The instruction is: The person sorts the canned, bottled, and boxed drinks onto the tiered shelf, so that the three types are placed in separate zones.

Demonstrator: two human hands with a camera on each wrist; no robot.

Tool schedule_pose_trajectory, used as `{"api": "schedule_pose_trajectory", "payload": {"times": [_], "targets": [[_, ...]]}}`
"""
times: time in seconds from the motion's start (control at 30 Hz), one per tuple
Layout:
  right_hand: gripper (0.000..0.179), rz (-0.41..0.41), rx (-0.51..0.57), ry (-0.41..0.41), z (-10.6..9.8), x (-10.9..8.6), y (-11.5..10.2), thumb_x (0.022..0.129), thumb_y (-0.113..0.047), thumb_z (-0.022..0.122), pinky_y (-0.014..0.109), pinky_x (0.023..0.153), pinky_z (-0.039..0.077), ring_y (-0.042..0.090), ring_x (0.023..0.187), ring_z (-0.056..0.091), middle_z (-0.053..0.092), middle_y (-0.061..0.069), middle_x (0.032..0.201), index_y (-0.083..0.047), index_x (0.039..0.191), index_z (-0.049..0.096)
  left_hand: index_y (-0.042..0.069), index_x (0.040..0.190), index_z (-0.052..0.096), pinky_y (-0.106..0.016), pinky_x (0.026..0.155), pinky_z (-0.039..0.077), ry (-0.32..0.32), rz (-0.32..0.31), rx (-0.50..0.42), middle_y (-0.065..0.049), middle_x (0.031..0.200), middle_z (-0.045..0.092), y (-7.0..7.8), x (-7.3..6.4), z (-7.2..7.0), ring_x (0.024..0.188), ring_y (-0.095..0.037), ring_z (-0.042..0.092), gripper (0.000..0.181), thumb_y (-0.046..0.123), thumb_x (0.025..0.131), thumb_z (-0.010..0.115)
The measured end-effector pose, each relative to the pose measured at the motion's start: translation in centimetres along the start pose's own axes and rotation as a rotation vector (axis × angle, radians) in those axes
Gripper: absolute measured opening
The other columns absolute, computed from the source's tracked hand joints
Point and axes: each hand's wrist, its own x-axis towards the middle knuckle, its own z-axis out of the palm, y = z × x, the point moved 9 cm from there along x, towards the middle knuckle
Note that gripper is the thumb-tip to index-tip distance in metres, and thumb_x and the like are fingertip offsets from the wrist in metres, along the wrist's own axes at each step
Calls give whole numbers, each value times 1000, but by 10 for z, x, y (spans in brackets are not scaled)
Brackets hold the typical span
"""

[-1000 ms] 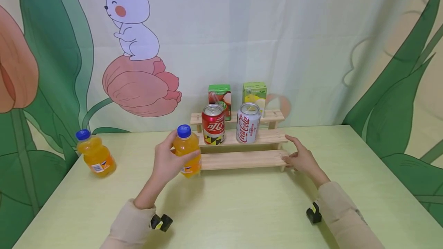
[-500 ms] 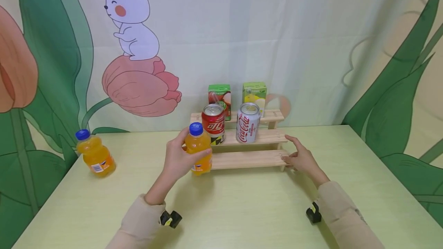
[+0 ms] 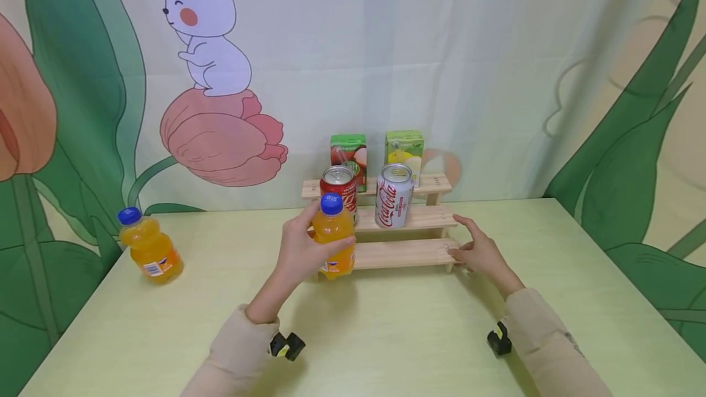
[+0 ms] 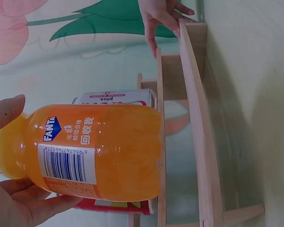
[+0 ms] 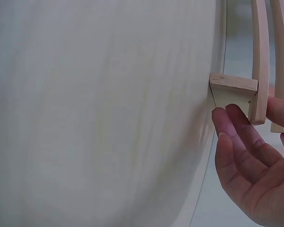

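Note:
My left hand (image 3: 302, 249) grips a Fanta bottle (image 3: 333, 234) of orange drink with a blue cap, thumb and fingers around it. The bottle is upright in front of the left part of a three-tier wooden rack (image 3: 402, 254); its label faces the left wrist camera. My right hand (image 3: 478, 256) holds the rack's right end, the lowest board (image 5: 260, 71) between thumb and fingers. On the middle tier stand a red cola can (image 3: 339, 181), partly hidden by the bottle, and a white Coca-Cola can (image 3: 394, 198).
On the top tier stand a red-green juice carton (image 3: 349, 155) and a yellow-green one (image 3: 405, 147). A second orange drink bottle (image 3: 151, 249) stands at the table's left. A printed cloth (image 3: 485, 78) hangs behind the table (image 3: 408, 336).
My left hand has carried the Fanta bottle to the right, along the rack's front, so it now covers part of the red can. The right hand stays at the rack's end.

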Motion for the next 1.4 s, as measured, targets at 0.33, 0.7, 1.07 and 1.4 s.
{"api": "schedule_pose_trajectory", "payload": {"times": [0.33, 0.7, 1.07, 1.4], "targets": [[72, 6, 1, 0, -1, 0, -2, 86, -7, 61, 38, 49, 48, 29, 66, 65, 65, 13, 73, -12, 144, 19, 8, 119, 54, -34, 74, 53, -31, 20, -37, -5, 106, 62, 11, 3, 16, 92, -20, 60, 55, 13, 70, 79], [72, 0, 2, -1, -3, 0, -1, 86, -7, 61, 37, 48, 48, 29, 66, 65, 64, 12, 72, -12, 144, 20, 12, 118, 55, -36, 77, 52, -30, -16, -61, -3, 106, 62, 12, 8, 31, 93, -19, 59, 53, 16, 71, 79], [72, 4, -10, -3, -2, 0, 0, 86, -8, 61, 35, 48, 47, 28, 66, 65, 64, 12, 71, -13, 144, 19, 15, 123, 52, -34, 78, 51, -51, -40, -91, -1, 109, 62, 7, 11, 52, 95, -19, 59, 59, 21, 70, 79], [72, 2, -17, 10, -3, 2, 3, 85, -8, 62, 36, 49, 49, 26, 63, 65, 65, 14, 74, -13, 144, 21, 12, 122, 53, -33, 76, 51, -46, -27, -85, -3, 109, 62, 4, 14, 66, 94, -20, 59, 58, 21, 71, 79]]}}
